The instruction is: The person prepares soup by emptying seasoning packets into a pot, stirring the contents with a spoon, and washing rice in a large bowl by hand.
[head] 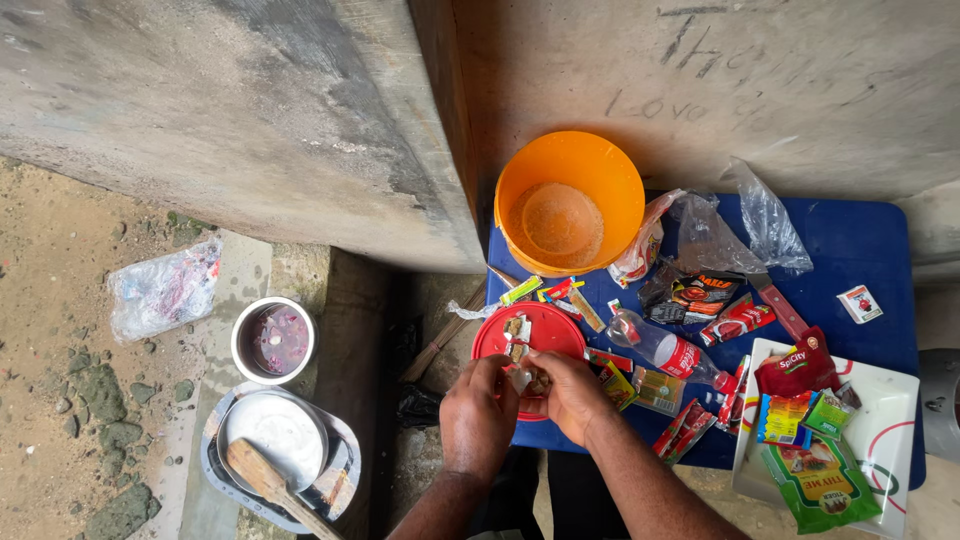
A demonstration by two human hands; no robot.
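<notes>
My left hand [478, 412] and my right hand [568, 392] meet over the near edge of a red round lid [552, 330] that lies on a blue table [860, 245]. Between their fingers they pinch a small brown cube in a torn silvery wrapper [530, 381]. On the red lid lie a few more small brownish pieces with bits of wrapper [516, 330]. Both hands have their fingertips closed on the wrapped piece.
An orange bucket [570, 200] stands at the table's back left. Small sachets, a small plastic bottle [665, 350], clear bags [735, 230], a knife [780, 305] and a white tray [890, 420] with packets cover the table. Left, on the ground, are a white pot [274, 340], a plate with a wooden spoon [270, 440] and a plastic bag [165, 288].
</notes>
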